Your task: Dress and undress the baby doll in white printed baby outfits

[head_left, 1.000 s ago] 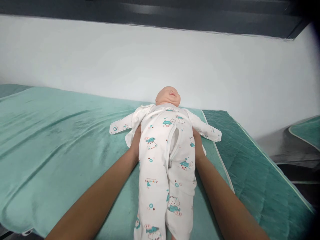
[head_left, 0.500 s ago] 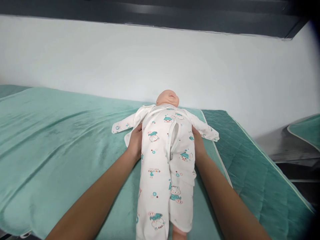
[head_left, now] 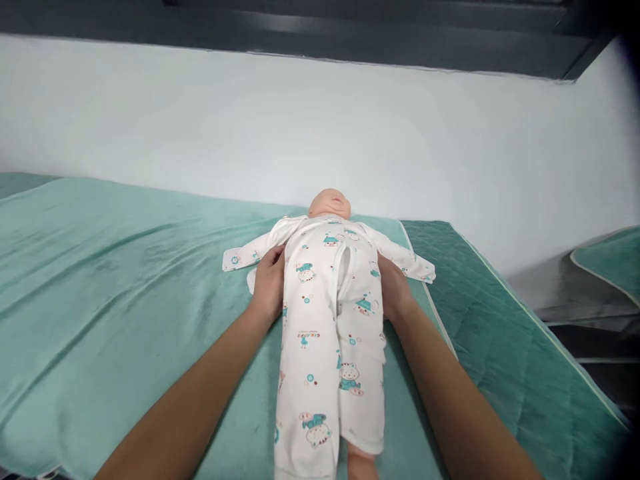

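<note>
A baby doll (head_left: 311, 313) lies on its back on the green bed cover, its head (head_left: 330, 203) toward the wall. It wears a white romper printed with teal houses and cartoon animals, its sleeves spread out to both sides. One bare lower leg (head_left: 361, 463) shows below the shorter trouser leg. My left hand (head_left: 270, 280) presses against the doll's left-of-view side, fingers partly tucked behind the body. Opposite it, my right hand (head_left: 394, 287) clasps the other side, with most fingers hidden by the cloth. The doll's trunk is held between both hands.
A light green cover (head_left: 125, 300) with soft creases spreads over the bed. To the right lies a darker quilted green pad (head_left: 500, 333) with a pale edge. Behind rises a white wall (head_left: 250, 127), under a dark overhanging beam (head_left: 310, 33). Another green cloth (head_left: 610, 263) shows at far right.
The doll's head appears slightly lower and further left. My right hand has shifted a little left with the body, while the view itself has moved slightly. Both hands keep their hold.
</note>
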`<move>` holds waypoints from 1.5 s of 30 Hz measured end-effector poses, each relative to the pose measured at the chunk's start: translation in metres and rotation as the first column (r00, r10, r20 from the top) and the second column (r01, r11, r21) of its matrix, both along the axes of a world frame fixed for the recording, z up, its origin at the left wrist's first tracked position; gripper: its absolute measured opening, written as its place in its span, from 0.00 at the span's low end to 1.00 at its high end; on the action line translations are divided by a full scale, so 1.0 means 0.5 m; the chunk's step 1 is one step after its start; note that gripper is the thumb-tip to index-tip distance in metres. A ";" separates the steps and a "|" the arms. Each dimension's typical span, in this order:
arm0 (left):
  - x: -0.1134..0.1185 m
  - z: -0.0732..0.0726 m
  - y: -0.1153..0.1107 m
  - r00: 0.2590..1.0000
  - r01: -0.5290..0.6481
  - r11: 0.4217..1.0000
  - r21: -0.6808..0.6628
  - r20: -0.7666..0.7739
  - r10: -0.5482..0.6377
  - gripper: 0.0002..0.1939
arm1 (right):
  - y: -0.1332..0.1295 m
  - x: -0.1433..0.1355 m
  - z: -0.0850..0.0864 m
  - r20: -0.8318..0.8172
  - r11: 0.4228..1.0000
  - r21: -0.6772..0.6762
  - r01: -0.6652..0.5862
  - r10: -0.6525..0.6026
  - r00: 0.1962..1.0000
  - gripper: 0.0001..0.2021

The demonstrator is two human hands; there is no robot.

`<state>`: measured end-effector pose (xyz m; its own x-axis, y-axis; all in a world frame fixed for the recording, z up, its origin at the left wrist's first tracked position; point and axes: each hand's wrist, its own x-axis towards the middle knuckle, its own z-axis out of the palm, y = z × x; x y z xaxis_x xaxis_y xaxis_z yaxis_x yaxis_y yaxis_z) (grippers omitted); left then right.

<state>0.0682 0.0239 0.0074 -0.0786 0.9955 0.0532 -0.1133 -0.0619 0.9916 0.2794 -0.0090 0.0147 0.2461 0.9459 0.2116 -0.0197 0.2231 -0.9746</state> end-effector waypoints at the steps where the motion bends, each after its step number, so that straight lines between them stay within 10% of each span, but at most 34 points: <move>1: -0.001 0.000 0.002 0.999 -0.026 0.999 0.020 -0.037 0.027 0.16 | 0.004 0.001 -0.006 -0.042 1.000 -0.012 -0.020 0.020 0.999 0.15; 9: -0.010 -0.004 0.013 0.984 -0.064 0.993 0.101 -0.160 0.080 0.15 | 0.029 0.026 -0.059 -0.117 0.992 -0.096 -0.079 0.068 0.991 0.19; 20: -0.019 0.031 0.124 0.826 0.122 0.871 0.475 -0.535 0.176 0.09 | 0.051 0.055 -0.031 0.240 0.915 0.139 0.378 -0.402 0.884 0.14; 32: -0.039 0.048 0.154 0.759 0.470 0.857 0.209 -0.591 -0.272 0.08 | 0.139 0.070 -0.006 0.452 0.993 0.094 -0.076 0.025 0.891 0.09; 38: -0.020 0.047 0.167 0.799 0.403 0.887 0.226 -0.559 -0.221 0.09 | 0.134 0.073 -0.008 0.464 0.987 0.031 -0.160 0.128 0.876 0.13; 45: 0.015 0.043 0.215 0.681 0.223 0.952 0.211 -0.732 0.003 0.07 | 0.161 0.059 -0.012 0.527 0.993 -0.024 0.120 -0.089 0.845 0.15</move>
